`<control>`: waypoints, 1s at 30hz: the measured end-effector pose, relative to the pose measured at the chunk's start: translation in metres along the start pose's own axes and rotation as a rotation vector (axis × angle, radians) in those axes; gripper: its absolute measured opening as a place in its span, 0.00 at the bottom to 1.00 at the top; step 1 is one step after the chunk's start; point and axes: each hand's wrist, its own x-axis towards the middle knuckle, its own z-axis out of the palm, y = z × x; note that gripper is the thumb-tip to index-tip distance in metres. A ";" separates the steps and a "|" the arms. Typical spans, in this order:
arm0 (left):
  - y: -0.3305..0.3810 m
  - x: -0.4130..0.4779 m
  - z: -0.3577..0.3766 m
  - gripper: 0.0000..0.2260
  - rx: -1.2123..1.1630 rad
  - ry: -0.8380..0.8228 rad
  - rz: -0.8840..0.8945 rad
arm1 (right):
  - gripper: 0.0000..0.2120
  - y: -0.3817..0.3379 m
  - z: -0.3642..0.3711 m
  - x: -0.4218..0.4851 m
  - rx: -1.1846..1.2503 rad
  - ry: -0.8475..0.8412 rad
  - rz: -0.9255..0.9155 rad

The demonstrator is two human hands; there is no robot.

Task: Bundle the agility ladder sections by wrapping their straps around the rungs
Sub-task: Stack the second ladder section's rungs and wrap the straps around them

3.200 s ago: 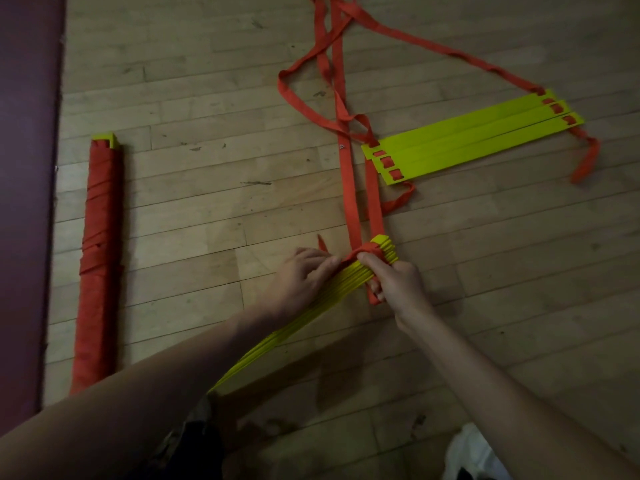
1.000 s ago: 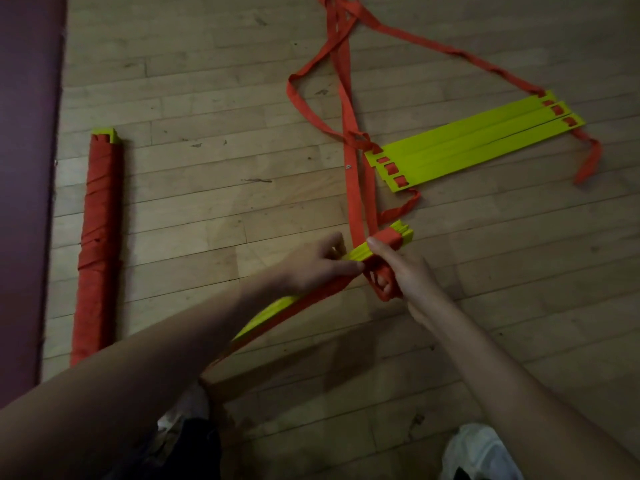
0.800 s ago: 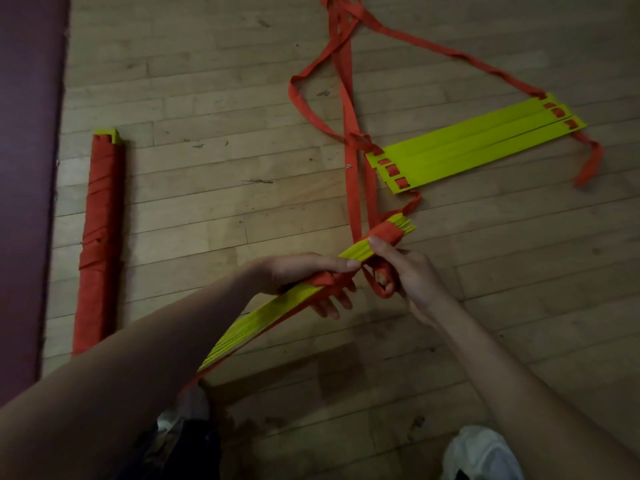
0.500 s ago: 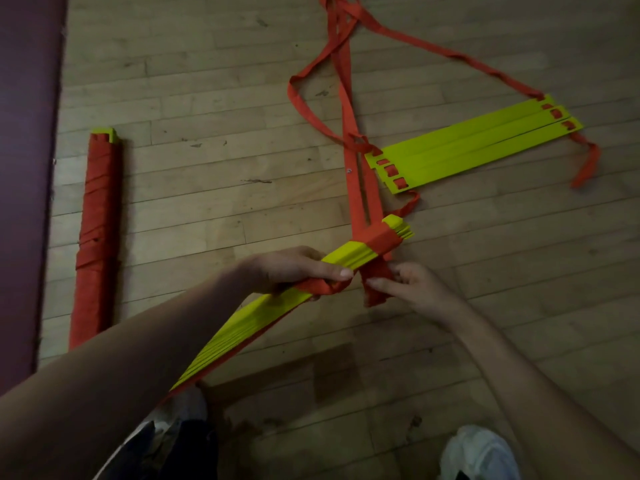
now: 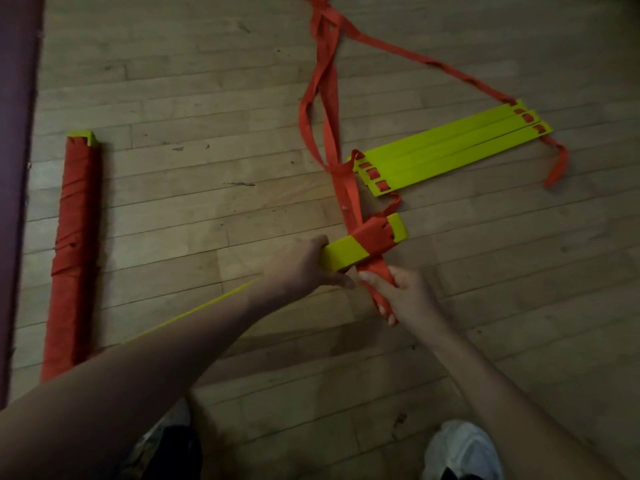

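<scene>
The right hand (image 5: 405, 294) had its fingers curled tight round the orange strap (image 5: 377, 266), just below the stack of yellow rungs (image 5: 343, 252) which the left hand (image 5: 301, 268) gripped above the wooden floor (image 5: 207, 209), so the wrapping seemed only begun at the far end, and the next turn would need the strap kept tight

The rungs (image 5: 341, 253) in the left hand (image 5: 301, 268) look like smooth, slightly glossy plastic; the strap (image 5: 373, 237) in the right hand (image 5: 405, 296) is matt woven cloth. Beneath both, the floor (image 5: 194, 216) is scuffed wood.
</scene>
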 end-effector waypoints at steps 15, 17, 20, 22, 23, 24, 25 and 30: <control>-0.026 0.018 -0.005 0.11 -0.522 -0.624 -0.074 | 0.16 0.015 -0.001 0.005 0.070 0.071 0.115; -0.028 0.011 -0.001 0.10 -0.616 -0.659 -0.125 | 0.16 0.016 0.002 0.006 0.041 0.045 0.120; -0.026 0.003 0.002 0.08 -0.594 -0.598 -0.074 | 0.18 0.014 0.003 0.003 0.038 0.036 0.121; -0.018 0.001 -0.012 0.06 -0.601 -0.503 -0.017 | 0.17 -0.002 -0.004 -0.001 0.034 0.017 0.089; -0.011 0.000 -0.024 0.06 -0.606 -0.466 -0.004 | 0.15 -0.013 -0.010 -0.004 0.032 0.004 0.067; -0.002 -0.001 -0.038 0.06 -0.608 -0.439 0.011 | 0.14 -0.027 -0.017 -0.007 0.030 -0.007 0.039; 0.010 -0.005 -0.054 0.07 -0.604 -0.419 0.028 | 0.12 -0.043 -0.024 -0.012 0.031 -0.013 0.009; 0.082 -0.048 -0.142 0.06 -0.524 -0.301 0.136 | 0.08 -0.130 -0.065 -0.060 0.065 -0.037 -0.205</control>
